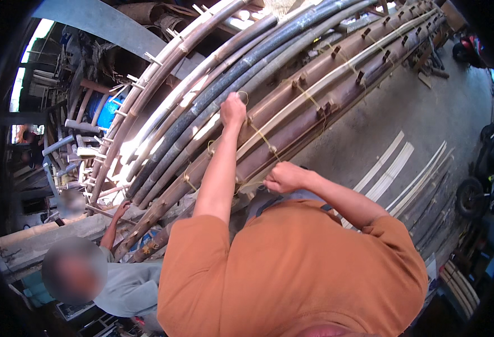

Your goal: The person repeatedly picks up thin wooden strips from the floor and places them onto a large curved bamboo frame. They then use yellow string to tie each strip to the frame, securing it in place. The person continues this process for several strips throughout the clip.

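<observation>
My left hand [233, 110] is a closed fist above the long brown poles, with a thin yellow cord [246, 94] looping out beside it. Nearer my body, my right hand [284, 177] is closed too, and cord comes out by its fingers. A stretch of cord [265, 139] crosses a pale wood strip [310, 93] that lies between a brown pole [278, 100] and a darker brown pole [297, 129]. Short dark pegs [361, 77] stand up along both poles. More cord ties circle the nearer ends.
Several curved bamboo poles [219, 84] run alongside on the left. A person in a grey shirt [129, 287] is at lower left, one hand near the pole ends. Pale split strips [390, 168] lie on the concrete floor [426, 115] at right, near a motorcycle wheel [471, 197].
</observation>
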Demonstrator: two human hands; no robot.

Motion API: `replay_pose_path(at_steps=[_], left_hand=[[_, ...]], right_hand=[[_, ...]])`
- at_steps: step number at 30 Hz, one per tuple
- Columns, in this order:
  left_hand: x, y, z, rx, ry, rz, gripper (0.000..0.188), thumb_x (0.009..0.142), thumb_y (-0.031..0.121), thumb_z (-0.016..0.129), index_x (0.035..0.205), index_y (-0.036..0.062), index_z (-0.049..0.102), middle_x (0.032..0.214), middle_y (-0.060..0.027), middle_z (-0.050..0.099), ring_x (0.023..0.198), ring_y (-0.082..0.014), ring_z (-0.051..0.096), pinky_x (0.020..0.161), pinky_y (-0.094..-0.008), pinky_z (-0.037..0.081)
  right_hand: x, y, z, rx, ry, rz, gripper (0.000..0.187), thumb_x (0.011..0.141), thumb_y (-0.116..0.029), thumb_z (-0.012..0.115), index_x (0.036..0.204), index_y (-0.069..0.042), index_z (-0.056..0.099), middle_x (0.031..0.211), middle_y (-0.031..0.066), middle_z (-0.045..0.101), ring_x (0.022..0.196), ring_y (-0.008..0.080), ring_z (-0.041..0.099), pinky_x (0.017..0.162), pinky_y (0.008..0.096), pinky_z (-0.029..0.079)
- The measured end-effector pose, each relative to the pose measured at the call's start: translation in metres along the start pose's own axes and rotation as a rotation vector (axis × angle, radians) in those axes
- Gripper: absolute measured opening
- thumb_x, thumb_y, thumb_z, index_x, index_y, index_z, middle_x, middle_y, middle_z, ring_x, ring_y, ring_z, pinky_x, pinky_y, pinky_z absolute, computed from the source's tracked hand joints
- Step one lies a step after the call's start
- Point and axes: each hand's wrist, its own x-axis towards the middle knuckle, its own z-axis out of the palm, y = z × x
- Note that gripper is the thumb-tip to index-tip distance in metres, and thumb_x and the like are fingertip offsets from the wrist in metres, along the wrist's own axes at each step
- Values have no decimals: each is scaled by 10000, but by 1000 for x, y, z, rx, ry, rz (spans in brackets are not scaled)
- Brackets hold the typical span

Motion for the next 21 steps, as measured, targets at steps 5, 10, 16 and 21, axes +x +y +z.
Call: replay_pose_path(at_steps=[5,10,16,21], left_hand=[[-10,66,-56,-287,188,177,277,985,266,473,984,79,678,869,-208,679,806,-410,661,684,-497,500],[-7,22,-23,-7,68,103,269,985,270,456,1035,92,651,842,-229,678,793,-448,653,709,-548,508],[-18,-17,-69,-35,-140,121,390,966,293,487,1249,35,562,1057,-293,646,988,-461,624,867,-521,488],[-117,-59,-142,5,-112,32,332,972,235,475,1173,-26,514,1008,-300,645,955,-470,612,833,-540,468]], right_hand=[[1,13,14,-219,109,107,303,825,-252,550,629,-35,631,632,197,615,606,393,617,592,493,508],[17,3,35,-315,121,111,287,822,-243,563,620,-52,634,628,185,615,598,379,615,582,485,509],[18,-23,46,-123,92,253,333,870,-327,542,739,-55,683,685,195,646,679,340,657,663,450,536],[18,-36,112,1160,-298,301,521,1009,-479,426,1246,-46,591,1051,102,683,987,206,642,868,374,506]])
